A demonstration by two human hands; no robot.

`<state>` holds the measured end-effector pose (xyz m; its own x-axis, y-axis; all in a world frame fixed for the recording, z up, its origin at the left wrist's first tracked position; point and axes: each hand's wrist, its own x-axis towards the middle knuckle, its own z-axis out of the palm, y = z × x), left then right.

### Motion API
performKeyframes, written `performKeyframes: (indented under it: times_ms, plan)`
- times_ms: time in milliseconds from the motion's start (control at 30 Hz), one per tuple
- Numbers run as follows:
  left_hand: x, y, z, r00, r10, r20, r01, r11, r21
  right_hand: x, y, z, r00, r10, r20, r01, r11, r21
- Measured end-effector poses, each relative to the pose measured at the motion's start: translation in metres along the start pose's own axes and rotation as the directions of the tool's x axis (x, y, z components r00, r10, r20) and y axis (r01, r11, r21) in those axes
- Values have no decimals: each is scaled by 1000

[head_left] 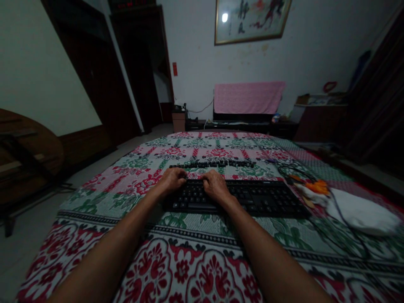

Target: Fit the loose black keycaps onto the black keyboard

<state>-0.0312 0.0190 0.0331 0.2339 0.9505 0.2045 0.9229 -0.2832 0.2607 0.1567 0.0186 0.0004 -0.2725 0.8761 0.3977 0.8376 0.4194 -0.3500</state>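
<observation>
A black computer keyboard [261, 199] lies on the patterned cloth in front of me, with most of its right part uncovered. My left hand [174, 178] is at its upper left corner, thumb and fingers drawn together. Near the upper middle of the keys, my right hand [216, 185] has its thumb and index finger closed in a pinch. Whatever sits between the fingertips of either hand is too small to make out. Behind the keyboard runs an uneven row of small loose black keycaps [221, 163].
A floral tablecloth [182, 269] covers the table. To the right lie an orange item [316, 187], a white bag-like bundle [360, 210] and dark cables [344, 242]. A round wooden tabletop [30, 147] leans at the left. A pink cloth [248, 97] hangs by the back wall.
</observation>
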Motion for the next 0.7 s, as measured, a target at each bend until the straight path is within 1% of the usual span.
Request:
performKeyframes:
  times_ms: [167, 367, 533, 700]
  plan:
    - [-15, 1, 3, 998, 58, 40, -52, 990, -134, -1, 0, -1, 1000, -9, -1, 9, 1000, -16]
    - [-18, -2, 8, 988, 110, 107, -84, 971, -223, -1, 0, 0, 1000, -21, -20, 21, 999, -26]
    - [-16, -6, 10, 978, 130, 164, -76, 950, -303, -1, 0, 1, 999, -27, -22, 27, 1000, -7]
    - [-15, -9, 14, 980, 109, 165, -49, 942, -333, -1, 0, 1, 998, -44, -45, 46, 998, 34]
